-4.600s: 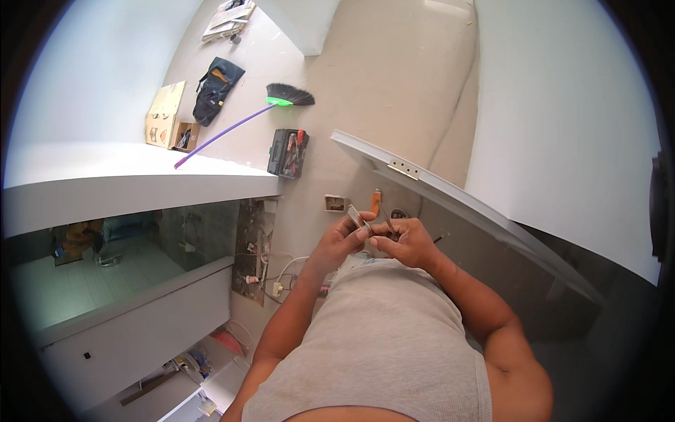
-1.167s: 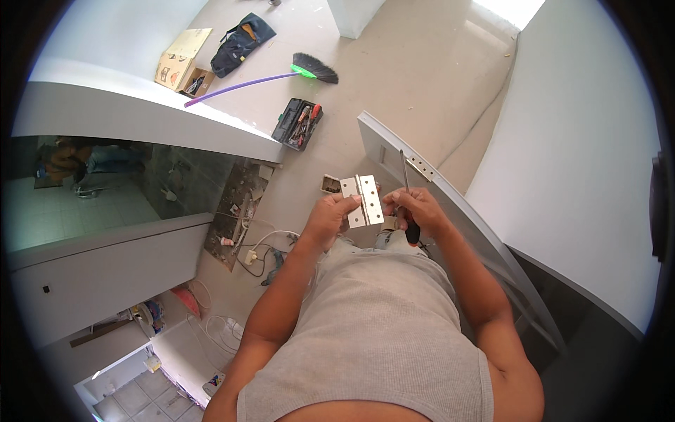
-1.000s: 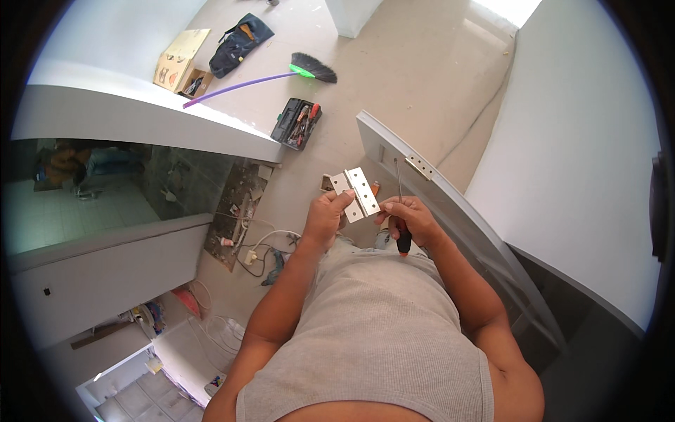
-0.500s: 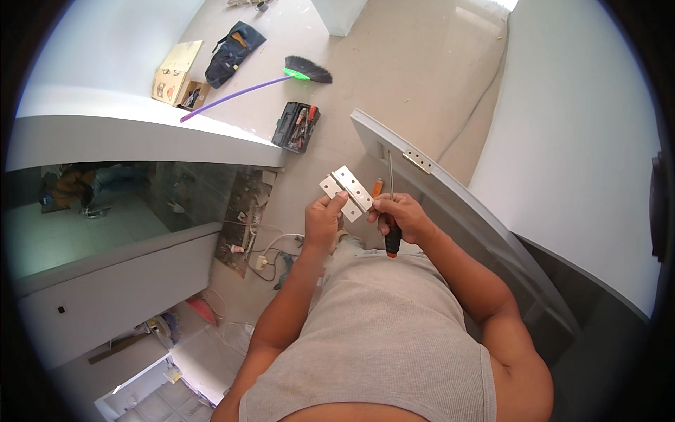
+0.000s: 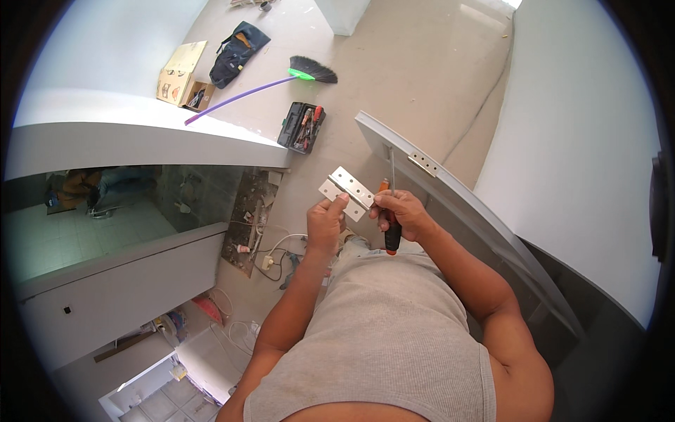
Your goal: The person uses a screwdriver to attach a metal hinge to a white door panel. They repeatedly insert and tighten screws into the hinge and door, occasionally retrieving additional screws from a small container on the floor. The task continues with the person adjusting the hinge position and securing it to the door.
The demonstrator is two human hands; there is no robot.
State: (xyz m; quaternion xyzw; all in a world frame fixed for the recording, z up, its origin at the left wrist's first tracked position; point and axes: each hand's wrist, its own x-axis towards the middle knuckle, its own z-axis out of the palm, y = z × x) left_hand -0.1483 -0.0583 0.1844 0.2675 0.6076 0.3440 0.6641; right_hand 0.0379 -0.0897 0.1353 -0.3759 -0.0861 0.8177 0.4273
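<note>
My left hand (image 5: 326, 224) pinches a silvery butt hinge (image 5: 342, 184) between thumb and fingers. Its two leaves lie spread out, with screw holes showing. At the hinge's right end, the thumb and forefinger of my right hand (image 5: 409, 215) touch the plate. That same hand keeps a screwdriver (image 5: 392, 239) in its curled fingers, black and orange handle down and shaft pointing up. Another hinge (image 5: 423, 164) sits on the edge of the grey door panel (image 5: 485, 205) to the right. An orange-ended object (image 5: 384, 185) shows just behind my right hand, partly hidden.
Ahead, an open black toolbox (image 5: 301, 128) holds red-handled tools. Beyond it lie a purple-handled broom (image 5: 242, 93), a dark bag (image 5: 238, 55) and a cardboard box (image 5: 177, 74). Cables (image 5: 281, 253) and debris lie on the floor at left, beside a low wall (image 5: 126, 271).
My view has shifted slightly, so the surroundings sit a little farther right and lower. Both hands keep their holds on the hinge and screwdriver, with hardly any movement.
</note>
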